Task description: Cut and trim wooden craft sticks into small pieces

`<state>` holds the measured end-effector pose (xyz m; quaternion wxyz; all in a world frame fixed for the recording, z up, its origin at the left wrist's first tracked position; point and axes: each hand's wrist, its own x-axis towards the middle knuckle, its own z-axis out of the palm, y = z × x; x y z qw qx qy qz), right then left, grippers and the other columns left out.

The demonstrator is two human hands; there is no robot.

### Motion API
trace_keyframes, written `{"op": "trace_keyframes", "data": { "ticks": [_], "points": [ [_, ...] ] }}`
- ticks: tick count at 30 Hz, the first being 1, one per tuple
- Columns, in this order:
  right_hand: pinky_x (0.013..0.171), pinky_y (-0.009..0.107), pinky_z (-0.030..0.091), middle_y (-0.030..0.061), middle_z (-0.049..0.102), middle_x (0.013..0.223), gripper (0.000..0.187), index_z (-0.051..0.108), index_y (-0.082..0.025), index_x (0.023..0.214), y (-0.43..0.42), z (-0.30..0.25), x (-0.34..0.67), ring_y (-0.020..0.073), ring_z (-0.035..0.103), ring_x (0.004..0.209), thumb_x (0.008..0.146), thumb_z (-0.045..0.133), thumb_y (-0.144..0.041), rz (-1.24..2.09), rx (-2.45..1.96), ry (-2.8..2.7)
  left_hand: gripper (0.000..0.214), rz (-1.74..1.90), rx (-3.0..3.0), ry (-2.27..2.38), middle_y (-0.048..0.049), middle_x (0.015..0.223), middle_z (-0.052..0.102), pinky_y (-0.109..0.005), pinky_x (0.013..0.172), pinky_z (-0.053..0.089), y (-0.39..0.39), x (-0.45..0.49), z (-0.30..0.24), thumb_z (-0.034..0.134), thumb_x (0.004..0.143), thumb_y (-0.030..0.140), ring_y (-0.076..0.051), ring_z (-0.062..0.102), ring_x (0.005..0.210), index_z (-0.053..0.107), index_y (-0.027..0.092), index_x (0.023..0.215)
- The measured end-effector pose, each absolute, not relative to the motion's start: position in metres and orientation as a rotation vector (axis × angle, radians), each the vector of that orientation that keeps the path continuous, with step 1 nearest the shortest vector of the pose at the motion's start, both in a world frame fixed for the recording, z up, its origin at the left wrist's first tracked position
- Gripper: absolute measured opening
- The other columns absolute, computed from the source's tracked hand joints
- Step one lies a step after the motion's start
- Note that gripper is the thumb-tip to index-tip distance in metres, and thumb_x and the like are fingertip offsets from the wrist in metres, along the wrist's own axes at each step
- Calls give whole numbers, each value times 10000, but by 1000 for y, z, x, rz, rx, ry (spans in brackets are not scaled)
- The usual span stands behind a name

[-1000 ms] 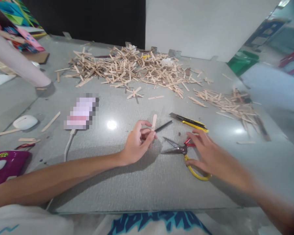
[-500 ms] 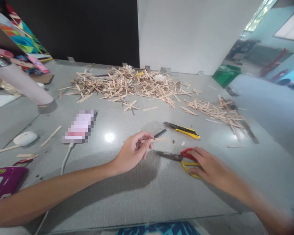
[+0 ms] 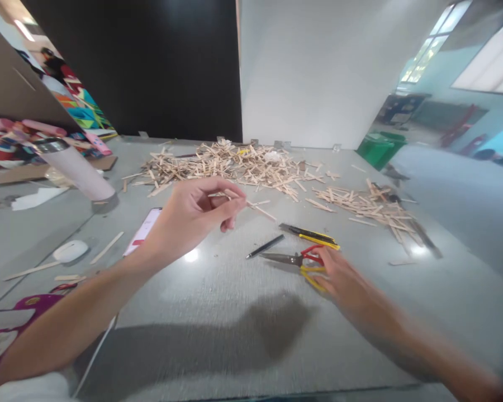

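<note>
My left hand is raised above the table, thumb and fingers pinched on thin wooden craft sticks whose ends stick out to the right, seemingly crossed. How many it holds is partly hidden by the fingers. My right hand has its fingers at the red and yellow handles of a pair of scissors, with the dark blades pointing left. A black pen lies just past the blade tips. Behind the scissors rests a yellow and black utility knife.
A large pile of craft sticks spreads along the back, with a smaller heap to the right. On the left are a phone partly behind my forearm, a white mouse-like object, a pale tumbler and a purple object.
My left hand has risen off the table and away from the pen, carrying the sticks. The scissors have shifted slightly left and away from me with my right hand. The view has tilted up.
</note>
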<state>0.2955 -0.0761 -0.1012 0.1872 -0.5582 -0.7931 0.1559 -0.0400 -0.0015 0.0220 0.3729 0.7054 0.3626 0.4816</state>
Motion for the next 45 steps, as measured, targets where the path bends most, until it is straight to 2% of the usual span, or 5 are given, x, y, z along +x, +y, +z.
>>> {"op": "trace_keyframes", "data": {
  "ticks": [4, 9, 19, 33, 45],
  "points": [
    [819, 435, 622, 53, 690, 964, 379, 598, -240, 1010, -60, -78, 275, 260, 689, 851, 875, 835, -502, 613, -1605, -1970, 210, 1306, 1818, 860, -46, 763, 766, -223, 472, 554, 7, -30, 44, 733, 1049, 359, -127, 686, 550, 808, 189, 951],
    [703, 351, 632, -35, 468, 727, 587, 533, -236, 800, -68, -66, 255, 144, 494, 604, 1045, 535, -770, 1263, -1102, -1612, 210, 1315, 1878, 891, -44, 770, 758, -209, 439, 553, 16, -18, 53, 743, 1046, 331, -123, 692, 526, 778, 158, 931],
    [519, 279, 568, -40, 515, 741, 630, 505, -235, 904, -110, -93, 244, 107, 500, 524, 941, 638, -850, 1519, -1168, -1503, 329, 992, 1964, 816, -99, 916, 826, -233, 608, 695, 21, -2, 30, 644, 1109, 361, -170, 819, 673, 649, 166, 845],
    [414, 206, 335, -48, 469, 553, 751, 501, -226, 700, -106, -84, 239, 86, 443, 421, 923, 530, -942, 1673, -1283, -1467, 259, 979, 1987, 828, -66, 826, 818, -218, 445, 640, 20, 11, 24, 669, 1066, 320, -212, 819, 658, 737, 186, 855],
    [433, 212, 376, -52, 477, 578, 728, 471, -237, 740, -109, -94, 244, 86, 442, 430, 932, 529, -936, 1675, -1288, -1472, 263, 946, 1980, 833, -61, 786, 795, -206, 455, 631, 20, 12, 23, 675, 1065, 292, -209, 820, 652, 762, 179, 843]
  ]
}}
